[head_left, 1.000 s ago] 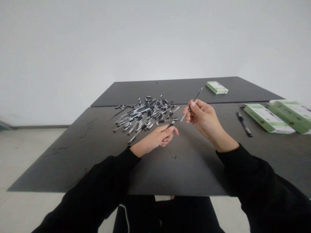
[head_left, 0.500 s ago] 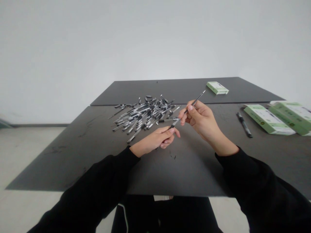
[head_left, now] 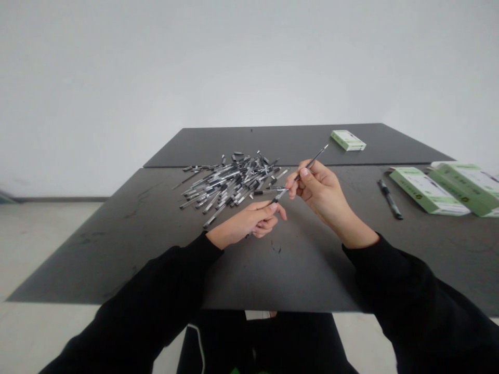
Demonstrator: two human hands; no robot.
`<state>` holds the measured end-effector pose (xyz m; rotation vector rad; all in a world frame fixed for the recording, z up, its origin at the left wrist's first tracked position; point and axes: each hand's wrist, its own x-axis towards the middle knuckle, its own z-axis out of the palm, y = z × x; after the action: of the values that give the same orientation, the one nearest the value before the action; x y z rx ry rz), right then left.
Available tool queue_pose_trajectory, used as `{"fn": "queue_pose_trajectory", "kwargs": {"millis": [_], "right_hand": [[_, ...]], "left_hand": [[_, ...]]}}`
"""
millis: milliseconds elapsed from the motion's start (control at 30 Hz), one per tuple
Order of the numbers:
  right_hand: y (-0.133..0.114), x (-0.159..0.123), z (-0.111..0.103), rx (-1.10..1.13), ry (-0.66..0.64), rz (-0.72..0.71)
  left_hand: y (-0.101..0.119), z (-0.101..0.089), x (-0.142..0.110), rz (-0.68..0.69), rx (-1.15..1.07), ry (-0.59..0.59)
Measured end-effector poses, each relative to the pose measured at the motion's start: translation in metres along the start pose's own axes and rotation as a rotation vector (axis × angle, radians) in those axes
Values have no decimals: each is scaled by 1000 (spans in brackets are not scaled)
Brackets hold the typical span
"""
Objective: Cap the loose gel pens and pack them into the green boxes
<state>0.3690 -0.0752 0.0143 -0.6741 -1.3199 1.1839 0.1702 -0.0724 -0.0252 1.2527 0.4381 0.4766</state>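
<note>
My left hand [head_left: 253, 221] is closed around a clear pen barrel [head_left: 279, 196], which slants up to the right out of its fingers. My right hand [head_left: 322, 189] pinches a dark, thin pen refill [head_left: 316, 157] between thumb and fingers, its metal tip pointing up and right. Barrel and refill lie roughly in one line, their near ends meeting by the right fingertips; whether the refill is inside the barrel is hidden there. Just behind the left hand spreads a pile of clear and black pen parts [head_left: 230, 182].
A capped black pen [head_left: 390, 200] lies to the right on the dark table [head_left: 156, 249]. Beside it are green and white boxes [head_left: 427, 189], with another small box [head_left: 348, 140] on the far table section. A white wall stands behind.
Both hands keep their grips and almost the same pose. The whole view has shifted very slightly; the pile and boxes stay in place.
</note>
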Motion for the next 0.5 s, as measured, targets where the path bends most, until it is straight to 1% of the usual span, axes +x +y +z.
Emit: {"fn": "queue_pose_trajectory", "kwargs": {"millis": [233,300,400,500], "right_hand": [[2,-2,2,69,-10,-4],[1,-2,3,79,-18,2],[1,-3,5,72,-42,8],[2,-4,7,40,-89,25]], "left_hand": [[2,0,-2,2,-54,-25],[2,0,-3,2,-61,-48],[2,0,-5,2,-65,-85],[1,0,-5,0,-59,-87]]}}
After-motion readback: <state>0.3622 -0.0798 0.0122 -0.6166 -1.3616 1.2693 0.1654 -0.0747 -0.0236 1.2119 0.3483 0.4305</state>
